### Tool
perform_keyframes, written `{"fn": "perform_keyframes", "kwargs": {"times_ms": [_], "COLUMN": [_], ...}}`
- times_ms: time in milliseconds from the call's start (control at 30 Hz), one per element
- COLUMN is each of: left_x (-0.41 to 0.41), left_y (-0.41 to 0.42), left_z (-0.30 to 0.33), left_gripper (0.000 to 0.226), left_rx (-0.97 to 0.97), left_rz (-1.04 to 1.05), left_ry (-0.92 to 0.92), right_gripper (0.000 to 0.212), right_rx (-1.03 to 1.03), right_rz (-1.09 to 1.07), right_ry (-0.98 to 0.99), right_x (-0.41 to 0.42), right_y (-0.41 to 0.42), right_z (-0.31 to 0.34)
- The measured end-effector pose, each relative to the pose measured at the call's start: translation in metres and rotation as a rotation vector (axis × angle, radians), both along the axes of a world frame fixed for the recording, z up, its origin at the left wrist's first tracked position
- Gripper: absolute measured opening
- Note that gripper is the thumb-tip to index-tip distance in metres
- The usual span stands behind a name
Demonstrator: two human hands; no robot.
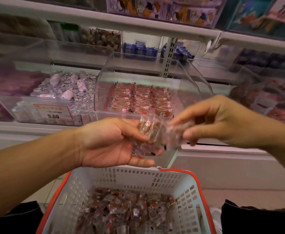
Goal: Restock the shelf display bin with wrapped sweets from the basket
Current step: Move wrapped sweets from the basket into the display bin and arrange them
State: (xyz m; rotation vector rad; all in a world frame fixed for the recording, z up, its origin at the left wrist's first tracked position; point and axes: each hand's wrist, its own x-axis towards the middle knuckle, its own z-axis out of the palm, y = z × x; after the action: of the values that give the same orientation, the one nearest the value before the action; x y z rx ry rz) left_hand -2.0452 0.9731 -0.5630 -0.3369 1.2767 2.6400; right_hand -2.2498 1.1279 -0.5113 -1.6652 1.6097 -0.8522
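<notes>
Beyond the grip, where the left hand (111, 142) and right hand (222, 122) hold a bunch of clear-wrapped brown sweets (152, 134), the clear display bin (185, 92) stands open at its top and front. Its raised lid (145, 65) arches behind the opening and its transparent walls close both sides. Rows of wrapped sweets (138, 98) fill its floor, with air above them. Left of the grip, a neighbouring bin of silver-wrapped sweets (65, 88) blocks sideways reach. Below the grip, the white basket (138, 174) lies open-topped, with loose sweets (126, 211) covering its bottom and its red handle (187, 173) lying along the far rim.
</notes>
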Motion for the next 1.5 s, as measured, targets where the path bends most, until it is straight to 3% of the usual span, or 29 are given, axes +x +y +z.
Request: {"fn": "perform_keyframes", "kwargs": {"times_ms": [133,233,400,567,700,900,967,1100,1233,1300,1367,1500], "left_x": [-0.002,-0.004,-0.003,0.0,0.0,-0.004,-0.002,0.002,-0.005,-0.011,-0.015,-0.022], "left_y": [0.004,0.008,0.01,0.007,0.01,0.01,0.009,0.007,0.012,0.014,0.014,-0.002], "left_z": [-0.002,-0.003,-0.003,-0.006,-0.009,-0.008,-0.007,-0.005,-0.003,-0.005,-0.003,0.011], "left_gripper": [0.059,0.049,0.043,0.035,0.036,0.037,0.037,0.044,0.063,0.065,0.062,0.039], "left_rx": [-0.035,0.01,0.071,0.015,-0.014,-0.094,-0.182,-0.614,-0.77,-0.781,-0.796,-0.835], "left_rz": [0.004,0.013,0.067,0.179,0.216,0.171,0.084,-0.014,0.061,0.161,0.21,0.422], "left_ry": [0.02,0.008,0.026,0.033,0.056,0.105,0.134,0.118,0.055,0.02,0.016,0.125], "right_gripper": [0.052,0.056,0.048,0.051,0.052,0.035,0.043,0.073,0.061,0.05,0.037,0.028], "right_rx": [-0.084,-0.163,-0.145,-0.165,-0.22,-0.301,-0.284,-0.189,-0.23,-0.258,-0.219,-0.228], "right_rz": [-0.176,-0.243,-0.234,-0.243,-0.256,-0.321,-0.338,-0.178,-0.074,-0.084,-0.097,-0.264], "right_ry": [0.008,0.111,0.213,0.068,0.096,0.103,0.124,0.238,0.307,0.458,0.597,0.56], "right_x": [0.011,0.021,0.037,0.044,0.046,0.041,0.037,0.038,0.044,0.046,0.046,0.024], "right_y": [-0.001,-0.008,-0.011,-0.015,-0.018,-0.017,-0.015,-0.01,-0.009,-0.008,-0.008,-0.017], "right_z": [-0.016,-0.018,-0.024,-0.034,-0.039,-0.038,-0.036,-0.035,-0.031,-0.025,-0.018,0.014]}}
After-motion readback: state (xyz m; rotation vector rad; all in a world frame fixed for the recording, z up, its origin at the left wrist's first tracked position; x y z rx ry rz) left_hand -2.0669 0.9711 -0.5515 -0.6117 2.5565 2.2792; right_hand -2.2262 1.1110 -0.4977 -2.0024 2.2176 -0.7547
